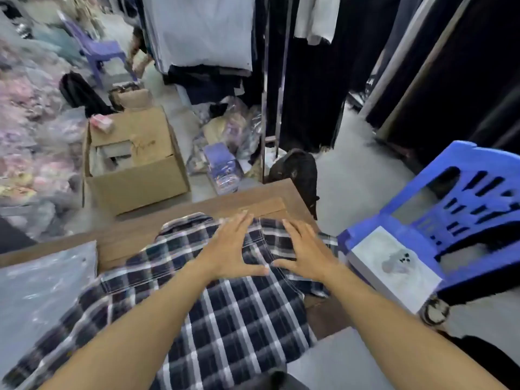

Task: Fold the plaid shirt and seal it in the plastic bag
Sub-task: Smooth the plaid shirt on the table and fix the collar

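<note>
A dark blue and white plaid shirt (236, 313) lies spread over a small wooden table (135, 240), one sleeve trailing off the near left corner. My left hand (233, 249) rests flat on the shirt's far part, fingers spread. Beside it my right hand (305, 250) also presses flat on the cloth, thumbs almost meeting. Neither hand grips anything. A clear plastic bag (45, 288) lies flat on the table's left end, apart from the shirt.
A blue plastic chair (455, 220) stands right of the table with a white box (394, 266) on its seat. An open cardboard box (135, 159) sits on the floor beyond the table. Bagged clothes pile at left, hanging garments (208, 32) at back.
</note>
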{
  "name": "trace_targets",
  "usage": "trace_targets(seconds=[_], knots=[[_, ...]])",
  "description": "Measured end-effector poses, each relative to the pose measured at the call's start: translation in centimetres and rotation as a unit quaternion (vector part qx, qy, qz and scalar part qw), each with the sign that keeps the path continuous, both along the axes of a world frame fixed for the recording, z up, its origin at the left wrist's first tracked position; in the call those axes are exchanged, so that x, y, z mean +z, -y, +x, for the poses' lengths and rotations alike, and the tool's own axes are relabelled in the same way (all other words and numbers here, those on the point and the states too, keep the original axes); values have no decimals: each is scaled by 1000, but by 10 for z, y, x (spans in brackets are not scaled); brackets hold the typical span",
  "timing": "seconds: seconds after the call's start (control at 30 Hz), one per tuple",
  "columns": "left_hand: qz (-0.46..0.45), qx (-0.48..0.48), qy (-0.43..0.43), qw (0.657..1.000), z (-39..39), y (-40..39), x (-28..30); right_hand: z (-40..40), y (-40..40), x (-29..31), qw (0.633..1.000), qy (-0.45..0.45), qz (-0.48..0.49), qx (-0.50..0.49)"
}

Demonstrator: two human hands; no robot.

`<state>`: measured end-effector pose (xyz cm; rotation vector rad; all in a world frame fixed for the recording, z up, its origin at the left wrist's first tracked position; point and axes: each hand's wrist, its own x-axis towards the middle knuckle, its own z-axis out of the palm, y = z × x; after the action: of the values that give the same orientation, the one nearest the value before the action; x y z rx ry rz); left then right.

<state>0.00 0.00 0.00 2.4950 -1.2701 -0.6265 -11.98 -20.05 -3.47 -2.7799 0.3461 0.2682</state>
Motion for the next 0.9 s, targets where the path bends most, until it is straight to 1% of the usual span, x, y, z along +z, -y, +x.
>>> trace_targets(seconds=[0.1, 0.2, 0.3, 0.5, 0.7, 0.8, 0.9], knots=[[57, -45, 18, 997, -13, 20, -16, -16, 13, -11, 999, -41, -26, -20], [93, -51, 23, 994, -26, 34, -31, -26, 16, -17, 998, -57, -14, -21], [102, -25, 25, 994, -33, 46, -43, -25, 22, -18, 998, -61, -14, -14], [138, -19, 31, 990, -37, 61, -53, -28, 56, -22, 995, -26, 2, -91], [134, -12, 31, 990, -38, 63, -55, -30, 69, -15, 990, -24, 5, -140], [128, -8, 18, 992, -38, 62, -54, -27, 63, -1, 984, 4, 52, -171], [119, -5, 12, 993, -39, 62, -51, -22, 46, 23, 973, 27, 145, -176]])
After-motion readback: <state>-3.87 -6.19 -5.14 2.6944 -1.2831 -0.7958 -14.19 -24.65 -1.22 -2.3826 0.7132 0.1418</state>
